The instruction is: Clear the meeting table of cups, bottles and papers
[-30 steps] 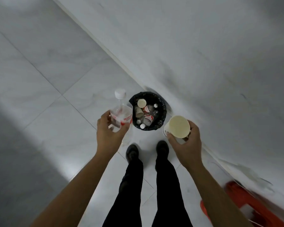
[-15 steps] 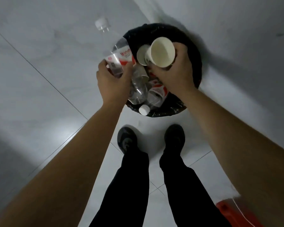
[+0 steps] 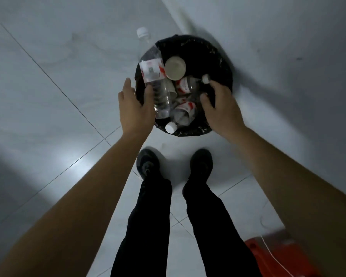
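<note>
**Drop-off at the bin, both hands empty**

We are at the bin (image 3: 225, 62), not the table, which is out of view. We judge the step as the dump of one load of rubbish.

The left hand (image 3: 135, 108) is spread with straight fingers and grips nothing. Its thumb is right by the bottle (image 3: 154, 76), and we cannot tell if they touch. The right hand (image 3: 220, 110) hangs over the bin's near right side with its fingers loosely curled, and we see nothing in it.

The bottle is clear plastic with a red and white label. It lies slanted on top of the pile, and its white cap (image 3: 143, 33) pokes out past the far left rim. The paper cup (image 3: 175, 67) sits just beside it with its mouth up, inside the bin. Other bottles (image 3: 183, 111) are packed below, so the bin looks full.

For the next move, we think the bottle needs a push down so it does not roll off onto the floor (image 3: 48, 96). After that we would go back to the table for whatever is left.
</note>
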